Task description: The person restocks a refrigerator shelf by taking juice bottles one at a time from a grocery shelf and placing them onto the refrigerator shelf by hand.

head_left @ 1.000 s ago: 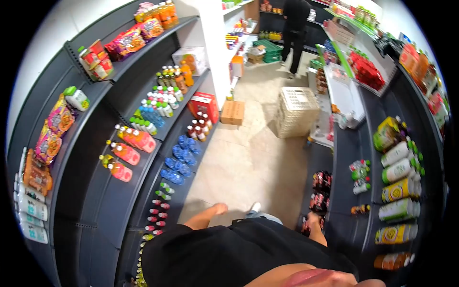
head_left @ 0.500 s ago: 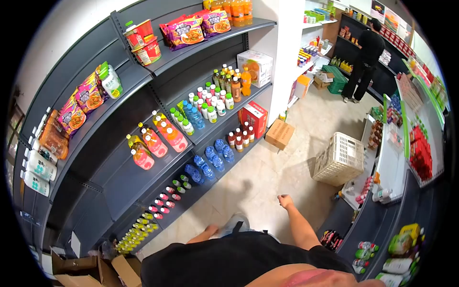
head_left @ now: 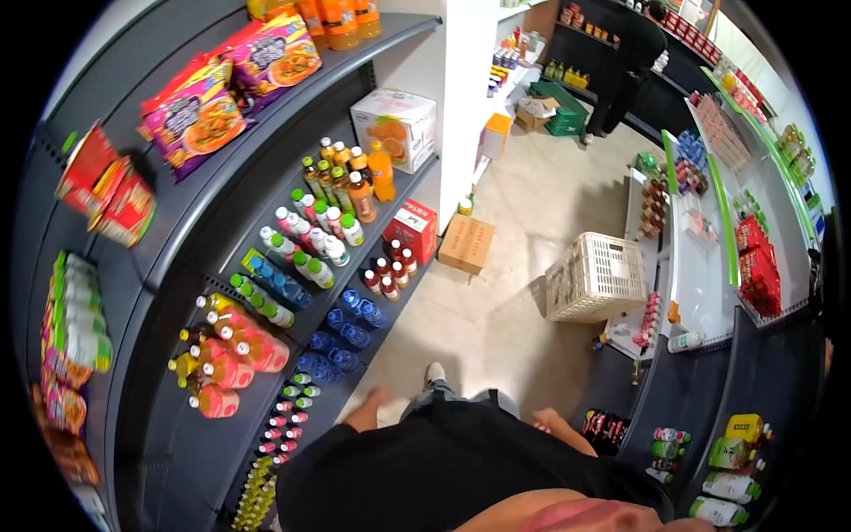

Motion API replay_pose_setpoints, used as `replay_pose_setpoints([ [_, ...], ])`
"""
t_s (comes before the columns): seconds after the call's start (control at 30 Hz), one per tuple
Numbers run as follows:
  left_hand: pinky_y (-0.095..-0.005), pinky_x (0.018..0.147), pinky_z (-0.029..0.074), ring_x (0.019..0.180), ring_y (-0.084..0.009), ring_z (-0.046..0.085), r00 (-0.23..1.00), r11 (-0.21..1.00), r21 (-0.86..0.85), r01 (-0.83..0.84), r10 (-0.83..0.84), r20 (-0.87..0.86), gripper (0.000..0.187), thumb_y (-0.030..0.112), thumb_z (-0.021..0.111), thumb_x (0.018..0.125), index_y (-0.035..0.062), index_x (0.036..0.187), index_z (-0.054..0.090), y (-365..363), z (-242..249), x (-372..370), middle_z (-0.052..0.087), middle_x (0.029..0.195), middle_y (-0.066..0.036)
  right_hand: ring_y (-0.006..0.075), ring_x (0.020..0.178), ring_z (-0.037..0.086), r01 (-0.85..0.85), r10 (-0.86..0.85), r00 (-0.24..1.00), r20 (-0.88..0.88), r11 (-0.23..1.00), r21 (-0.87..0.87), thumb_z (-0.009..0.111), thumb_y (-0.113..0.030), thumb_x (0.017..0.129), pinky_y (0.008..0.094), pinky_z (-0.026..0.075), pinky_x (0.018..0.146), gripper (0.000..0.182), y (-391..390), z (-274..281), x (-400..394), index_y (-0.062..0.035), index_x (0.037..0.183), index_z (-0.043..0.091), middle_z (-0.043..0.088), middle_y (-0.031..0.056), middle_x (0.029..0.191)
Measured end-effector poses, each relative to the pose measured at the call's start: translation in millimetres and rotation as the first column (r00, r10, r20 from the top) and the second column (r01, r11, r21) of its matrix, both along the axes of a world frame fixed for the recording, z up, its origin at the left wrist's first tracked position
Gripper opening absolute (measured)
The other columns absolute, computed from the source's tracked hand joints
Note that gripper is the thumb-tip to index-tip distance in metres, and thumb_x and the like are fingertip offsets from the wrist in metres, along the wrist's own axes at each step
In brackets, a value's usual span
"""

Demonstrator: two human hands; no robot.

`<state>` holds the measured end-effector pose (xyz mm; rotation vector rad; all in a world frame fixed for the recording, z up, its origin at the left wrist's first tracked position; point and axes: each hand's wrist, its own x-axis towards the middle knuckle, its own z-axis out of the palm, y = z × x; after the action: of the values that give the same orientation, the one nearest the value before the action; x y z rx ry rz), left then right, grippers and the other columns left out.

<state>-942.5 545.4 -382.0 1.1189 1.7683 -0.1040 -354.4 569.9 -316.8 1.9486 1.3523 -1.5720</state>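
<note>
My left hand (head_left: 376, 398) hangs low in front of my body on the left, smeared by motion, so its fingers do not show clearly. It touches nothing I can see; nearest to it are blue-capped water bottles (head_left: 327, 365) on the bottom shelf. On the other side, my right hand (head_left: 548, 420) hangs beside my hip with fingers loosely bent and slightly apart, and no object shows in it. Dark-packed bottles (head_left: 605, 427) stand low on the right rack close by. One shoe (head_left: 434, 372) steps forward on the floor.
Curved grey shelves (head_left: 412, 188) on the left bear drinks, noodle packs (head_left: 202, 120) and juice bottles (head_left: 222, 359). A cardboard box (head_left: 466, 245) and a white crate (head_left: 596, 278) stand on the aisle floor. Another person (head_left: 625, 66) stands at the far shelves, near a green crate (head_left: 566, 113).
My view has moved forward along the aisle, so the left shelves look closer. My right hand has swung back towards my hip, and my left hand has come forward.
</note>
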Motion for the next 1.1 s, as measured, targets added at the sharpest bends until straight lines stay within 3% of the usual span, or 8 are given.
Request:
replay_pose_setpoints([
  [0.2, -0.0397, 0.083, 0.053, 0.094, -0.025, 0.068, 0.969, 0.754, 0.612, -0.238, 0.144, 0.199, 0.026, 0.02, 0.064, 0.094, 0.0053, 0.114, 0.069, 323.4, 57.1, -10.9, 0.073, 0.1, -0.014, 0.0156, 0.055, 0.062, 0.589, -0.588, 0.804, -0.085, 0.77, 0.243, 0.054, -0.031, 0.097, 0.0343, 0.05, 0.05, 0.034, 95.3, 21.8, -24.1, -0.0011, 0.085, 0.066, 0.064, 0.0073, 0.069],
  [0.4, -0.0329, 0.083, 0.052, 0.093, -0.0134, 0.065, 0.695, 0.721, 0.497, -0.483, -0.03, 0.718, 0.029, 0.018, 0.065, 0.094, 0.0085, 0.121, 0.066, 452.8, 58.9, 58.0, 0.071, 0.1, -0.006, 0.0268, 0.069, 0.069, 0.175, -0.148, 0.978, -0.149, 0.967, 0.186, 0.054, -0.03, 0.095, 0.0403, 0.057, 0.068, 0.035, 182.1, -7.6, -114.1, -0.0019, 0.087, 0.072, 0.072, 0.0151, 0.084],
  [0.43, -0.0336, 0.085, 0.052, 0.093, -0.015, 0.064, 0.723, 0.716, 0.516, -0.471, -0.023, 0.691, 0.03, 0.018, 0.063, 0.095, 0.0098, 0.124, 0.064, 444.3, 44.6, 73.1, 0.07, 0.101, -0.004, 0.0326, 0.087, 0.071, -0.446, 0.442, 0.891, 0.108, 0.804, 0.394, 0.055, -0.036, 0.093, 0.0431, 0.056, 0.082, 0.037, 195.1, -69.0, -111.0, -0.005, 0.092, 0.075, 0.074, 0.0177, 0.094],
  [0.5, -0.0387, 0.095, 0.05, 0.103, -0.0236, 0.063, 0.841, 0.801, 0.535, -0.269, -0.074, 0.535, 0.032, 0.023, 0.062, 0.096, 0.0087, 0.124, 0.064, 401.7, 12.5, 95.6, 0.07, 0.11, -0.009, 0.0352, 0.095, 0.07, -0.107, 0.091, 0.994, 0.061, 0.916, 0.387, 0.056, -0.039, 0.091, 0.0435, 0.053, 0.089, 0.04, 223.4, -8.8, -154.8, -0.0055, 0.1, 0.075, 0.074, 0.0186, 0.099],
  [0.57, -0.0415, 0.103, 0.044, 0.108, -0.0274, 0.061, 0.75, 0.779, 0.249, 0.576, -0.624, 0.218, 0.037, 0.029, 0.063, 0.095, 0.0069, 0.125, 0.066, 363.6, 42.9, 102.2, 0.069, 0.119, -0.014, 0.0282, 0.083, 0.071, 0.097, -0.044, 0.986, -0.16, 0.935, 0.342, 0.058, -0.04, 0.093, 0.0416, 0.054, 0.07, 0.04, 275.6, -36.9, -153.0, -0.0045, 0.101, 0.072, 0.074, 0.0162, 0.09],
  [0.77, -0.0394, 0.085, 0.052, 0.095, -0.0222, 0.067, 0.752, 0.876, -0.152, -0.457, 0.472, 0.46, 0.034, 0.031, 0.064, 0.096, 0.0051, 0.118, 0.069, 390.0, 30.2, 34.5, 0.072, 0.108, -0.009, 0.0192, 0.071, 0.065, 0.523, -0.449, 0.789, -0.419, 0.849, 0.075, 0.064, -0.043, 0.092, 0.0309, 0.047, 0.057, 0.037, 474.4, 55.3, -194.2, -0.0098, 0.107, 0.064, 0.069, 0.0075, 0.09],
  [0.9, -0.0367, 0.073, 0.054, 0.08, -0.0234, 0.07, 0.915, 0.728, 0.555, -0.403, 0.306, 0.264, 0.021, 0.025, 0.065, 0.091, 0.0058, 0.098, 0.072, 454.7, 25.8, -38.4, 0.073, 0.089, -0.012, 0.0109, 0.07, 0.055, 0.531, 0.063, 0.622, -0.78, 0.698, 0.48, 0.055, -0.031, 0.106, 0.0258, 0.044, 0.063, 0.028, 621.5, 208.4, -290.5, -0.0049, 0.097, 0.063, 0.06, 0.0009, 0.079],
  [1.1, -0.0399, 0.07, 0.053, 0.075, -0.0224, 0.068, 0.589, 0.662, 0.089, -0.744, 0.588, 0.555, 0.023, 0.027, 0.065, 0.091, 0.0056, 0.085, 0.073, 474.0, 20.0, -39.2, 0.072, 0.081, -0.01, 0.0098, 0.082, 0.057, 0.608, 0.544, 0.359, -0.759, 0.481, 0.632, 0.063, -0.008, 0.1, 0.0249, 0.048, 0.076, 0.008, 727.4, 406.0, -418.2, -0.0018, 0.1, 0.058, 0.059, 0.0015, 0.09],
])
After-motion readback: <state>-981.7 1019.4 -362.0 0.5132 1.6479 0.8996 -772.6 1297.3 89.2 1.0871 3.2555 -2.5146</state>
